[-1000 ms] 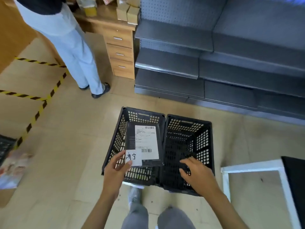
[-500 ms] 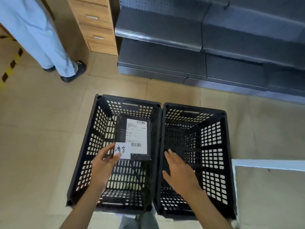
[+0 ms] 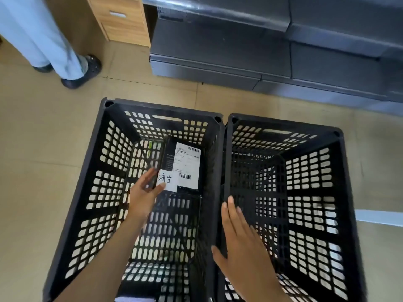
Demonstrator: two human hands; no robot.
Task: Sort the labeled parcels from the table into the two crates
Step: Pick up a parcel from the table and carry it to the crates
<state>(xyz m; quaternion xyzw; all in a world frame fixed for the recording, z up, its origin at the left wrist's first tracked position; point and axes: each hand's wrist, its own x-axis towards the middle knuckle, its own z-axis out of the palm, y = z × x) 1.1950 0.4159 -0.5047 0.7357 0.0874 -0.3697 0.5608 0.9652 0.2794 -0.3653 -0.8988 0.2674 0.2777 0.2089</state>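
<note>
Forearms enter from the 6 o'clock edge, one reaching into each side of the scene. The right hand point(image 3: 242, 243) is flat with fingers spread loosely, holding nothing, its palm hovering over the shared divide where the inner walls of both crates meet; whether it touches the rim cannot be told. The left hand point(image 3: 142, 196) reaches down inside the left crate point(image 3: 87, 177) and pinches the near left corner of the black parcel point(image 3: 182, 165), thumb on the handwritten white tag point(image 3: 166, 180) and fingers curled behind the edge. The parcel sits deep in that crate toward 12 o'clock, close to the far wall, its printed shipping label point(image 3: 187, 165) facing up; whether it rests on the crate floor cannot be told. Open slatted floor lies between the parcel and the near wall, and a gap shows between the parcel's left edge and the left wall. The right crate point(image 3: 327, 192) stands just beside the left one, rims touching along the middle, with its whole interior free. Bare tan floor point(image 3: 43, 149) surrounds the crates at 9 o'clock. Farther off, at 12 to 2 o'clock, runs a grey metal shelving unit point(image 3: 261, 51), well apart from the crates' far rims. At 11 o'clock stands a wooden drawer cabinet point(image 3: 122, 20), and at 10 o'clock a bystander's legs point(image 3: 43, 40) in pale trousers and dark shoes.
</note>
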